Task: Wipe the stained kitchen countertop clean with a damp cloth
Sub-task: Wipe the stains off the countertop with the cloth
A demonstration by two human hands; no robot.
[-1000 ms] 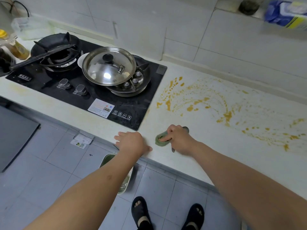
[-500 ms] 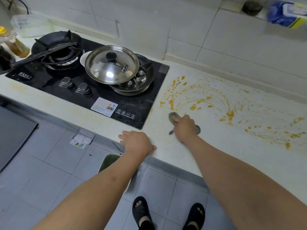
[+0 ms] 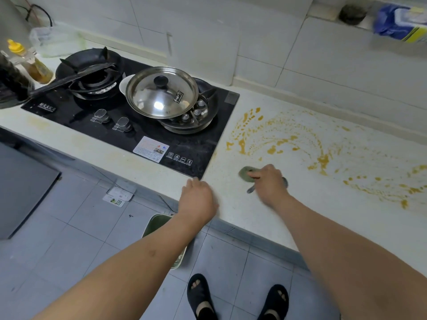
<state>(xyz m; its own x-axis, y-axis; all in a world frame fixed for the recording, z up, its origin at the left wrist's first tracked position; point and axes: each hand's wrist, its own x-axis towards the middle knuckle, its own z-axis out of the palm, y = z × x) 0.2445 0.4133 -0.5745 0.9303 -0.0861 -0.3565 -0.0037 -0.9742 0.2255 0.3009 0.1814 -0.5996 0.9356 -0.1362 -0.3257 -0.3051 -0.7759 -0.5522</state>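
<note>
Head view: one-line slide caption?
Right hand presses a green cloth on the countertop below orange stains; left hand rests at the counter edge.

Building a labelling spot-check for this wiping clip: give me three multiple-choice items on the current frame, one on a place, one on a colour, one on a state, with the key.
1. Where does the cloth lie?
A. On the countertop, nearer the front edge than the stains
B. On the hob glass
C. On the floor

2. What colour are the stains?
A. Dark red
B. Yellow-orange
C. Blue

3. What is the left hand doing?
A. Lifting the pot lid
B. Gripping a bottle
C. Resting on the countertop's front edge, holding nothing

Key:
1 A: the greenish cloth sits under the right hand on the pale surface, right of the hob.
2 B: the splatter arcs across the countertop in yellow-orange.
3 C: the left hand lies on the counter's edge near the hob's corner, with nothing in it.
</note>
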